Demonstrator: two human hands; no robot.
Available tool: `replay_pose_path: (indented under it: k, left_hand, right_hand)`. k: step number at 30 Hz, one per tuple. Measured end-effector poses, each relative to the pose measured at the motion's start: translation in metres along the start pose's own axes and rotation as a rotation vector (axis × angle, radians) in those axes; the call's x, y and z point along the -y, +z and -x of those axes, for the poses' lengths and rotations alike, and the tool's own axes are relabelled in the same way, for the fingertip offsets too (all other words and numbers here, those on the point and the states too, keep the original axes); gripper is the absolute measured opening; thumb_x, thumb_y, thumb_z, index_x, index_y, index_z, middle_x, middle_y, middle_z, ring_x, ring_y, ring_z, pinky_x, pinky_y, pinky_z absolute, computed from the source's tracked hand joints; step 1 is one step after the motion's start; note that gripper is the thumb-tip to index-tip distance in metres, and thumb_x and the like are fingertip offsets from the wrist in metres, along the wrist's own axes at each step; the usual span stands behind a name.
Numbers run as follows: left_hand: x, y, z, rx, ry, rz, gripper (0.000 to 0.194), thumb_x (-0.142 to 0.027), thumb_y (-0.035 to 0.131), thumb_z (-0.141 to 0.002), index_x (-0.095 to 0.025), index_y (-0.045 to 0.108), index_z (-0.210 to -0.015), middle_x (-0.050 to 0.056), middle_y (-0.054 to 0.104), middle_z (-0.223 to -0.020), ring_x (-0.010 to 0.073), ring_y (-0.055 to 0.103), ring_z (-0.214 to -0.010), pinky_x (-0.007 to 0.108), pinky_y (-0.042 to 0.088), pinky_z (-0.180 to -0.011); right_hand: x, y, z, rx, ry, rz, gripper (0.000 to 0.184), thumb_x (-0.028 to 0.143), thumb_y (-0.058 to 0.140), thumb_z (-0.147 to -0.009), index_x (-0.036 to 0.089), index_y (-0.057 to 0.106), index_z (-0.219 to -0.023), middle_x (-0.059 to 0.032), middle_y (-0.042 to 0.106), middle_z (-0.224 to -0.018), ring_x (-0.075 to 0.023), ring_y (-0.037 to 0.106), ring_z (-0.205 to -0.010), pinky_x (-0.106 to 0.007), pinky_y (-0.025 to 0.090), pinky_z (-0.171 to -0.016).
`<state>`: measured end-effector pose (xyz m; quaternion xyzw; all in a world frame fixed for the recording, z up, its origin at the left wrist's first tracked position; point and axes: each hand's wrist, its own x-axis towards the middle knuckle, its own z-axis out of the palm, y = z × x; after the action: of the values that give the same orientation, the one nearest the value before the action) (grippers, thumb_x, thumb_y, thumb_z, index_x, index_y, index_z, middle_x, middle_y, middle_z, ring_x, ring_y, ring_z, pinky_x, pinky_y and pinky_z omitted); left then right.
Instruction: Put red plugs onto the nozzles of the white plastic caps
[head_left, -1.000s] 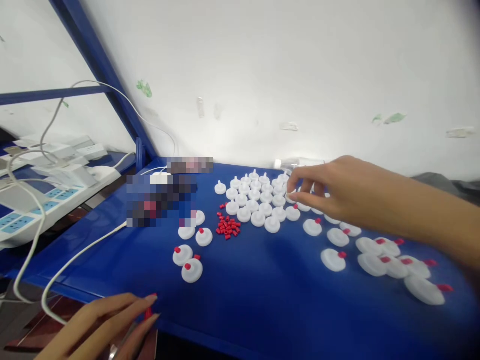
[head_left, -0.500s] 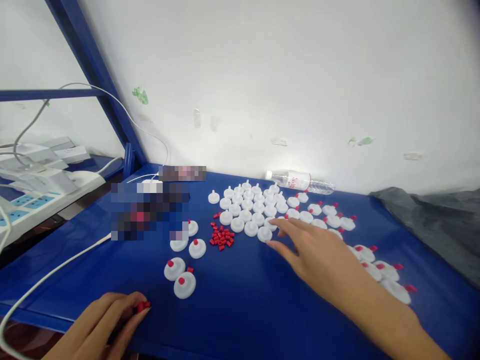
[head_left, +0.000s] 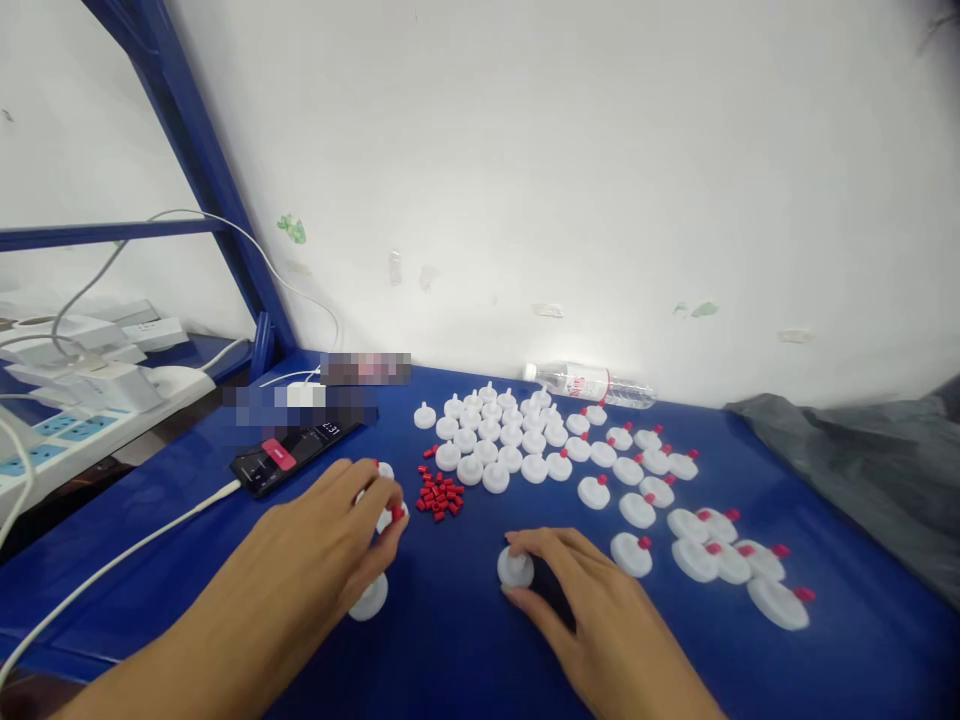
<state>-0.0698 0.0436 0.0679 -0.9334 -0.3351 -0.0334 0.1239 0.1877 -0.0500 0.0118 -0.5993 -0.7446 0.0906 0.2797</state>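
Observation:
My right hand (head_left: 592, 620) pinches a white round nozzle lid (head_left: 515, 568) by its rim between thumb and fingertips, low over the blue tabletop (head_left: 450, 650). On the left, my left hand (head_left: 337, 530) is closed at the fingertips on a small red cap (head_left: 398, 513). It hovers over the left group of white lids and partly hides them; one lid (head_left: 369, 598) shows below the fingers. Between the hands lies a pile of loose red caps (head_left: 441, 496). Behind it, many bare white lids (head_left: 489, 430) stand nozzle up.
White lids with red caps (head_left: 637, 510) spread across the right side. A clear plastic bottle (head_left: 589, 384) lies against the wall. A phone (head_left: 296, 455) with a white cable (head_left: 150, 535) rests at left, near a power strip (head_left: 82, 430). Dark sheeting (head_left: 862, 490) covers the right edge.
My right hand has drawn back toward me from the lid cluster, now with a white lid. My left hand has moved up and right from the table's front edge to the left lids.

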Motion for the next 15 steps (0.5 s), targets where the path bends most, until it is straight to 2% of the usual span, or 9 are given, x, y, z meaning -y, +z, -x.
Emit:
replay_pose_path:
  k: [2, 4, 7, 10, 13, 15]
  left_hand:
    - [0.000, -0.004, -0.020, 0.109, 0.052, -0.107, 0.037, 0.006, 0.052, -0.076, -0.020, 0.074, -0.090, 0.009, 0.070, -0.098, 0.0302, 0.064, -0.093, 0.036, 0.053, -0.068]
    - [0.001, -0.001, -0.034, 0.150, 0.024, -0.072, 0.033, 0.007, 0.058, -0.073, -0.019, 0.073, -0.088, 0.009, 0.067, -0.097, 0.0304, 0.062, -0.096, 0.033, 0.051, -0.068]
    - [0.004, 0.009, -0.046, 0.128, -0.107, 0.025, 0.022, -0.003, 0.055, -0.089, -0.017, 0.072, -0.093, 0.009, 0.064, -0.098, 0.0265, 0.064, -0.092, 0.029, 0.046, -0.060]
    - [0.004, 0.013, -0.046, 0.101, -0.174, 0.061, 0.026, -0.015, 0.045, -0.101, -0.018, 0.071, -0.104, 0.008, 0.065, -0.100, 0.0223, 0.068, -0.083, 0.030, 0.047, -0.059]
    - [-0.004, 0.008, -0.035, -0.057, -0.194, 0.226, 0.030, -0.018, 0.042, -0.103, -0.022, 0.070, -0.113, 0.005, 0.066, -0.105, 0.0190, 0.069, -0.082, 0.032, 0.053, -0.070]
    - [-0.017, 0.002, -0.026, -0.258, -0.191, 0.442, 0.028, -0.021, 0.045, -0.102, -0.024, 0.071, -0.111, 0.002, 0.068, -0.103, 0.0146, 0.070, -0.080, 0.027, 0.054, -0.073]
  right_hand:
    - [-0.002, 0.006, 0.006, -0.041, -0.021, -0.028, 0.025, 0.018, 0.055, -0.096, 0.029, 0.059, -0.118, -0.0025, 0.074, -0.113, -0.0230, 0.074, -0.101, -0.037, 0.064, -0.087]
    - [-0.003, 0.008, 0.011, -0.062, -0.030, -0.016, 0.023, 0.023, 0.053, -0.099, 0.030, 0.059, -0.119, -0.0032, 0.074, -0.116, -0.0228, 0.074, -0.103, -0.038, 0.063, -0.092]
    - [-0.005, 0.008, 0.017, -0.056, -0.045, 0.053, 0.033, 0.029, 0.055, -0.101, 0.032, 0.056, -0.133, -0.0031, 0.072, -0.121, -0.0222, 0.073, -0.107, -0.038, 0.062, -0.096]
    - [-0.004, 0.007, 0.021, -0.061, -0.079, 0.114, 0.049, 0.033, 0.054, -0.101, 0.035, 0.045, -0.149, -0.0037, 0.072, -0.120, -0.0219, 0.074, -0.103, -0.035, 0.064, -0.088]
    - [-0.004, 0.008, 0.022, -0.103, -0.061, 0.092, 0.054, 0.035, 0.055, -0.101, 0.035, 0.041, -0.153, -0.0045, 0.072, -0.121, -0.0212, 0.076, -0.102, -0.030, 0.065, -0.084]
    - [-0.003, 0.011, 0.023, -0.149, -0.026, 0.037, 0.054, 0.037, 0.059, -0.099, 0.034, 0.044, -0.151, -0.0041, 0.072, -0.122, -0.0203, 0.076, -0.103, -0.027, 0.064, -0.085]
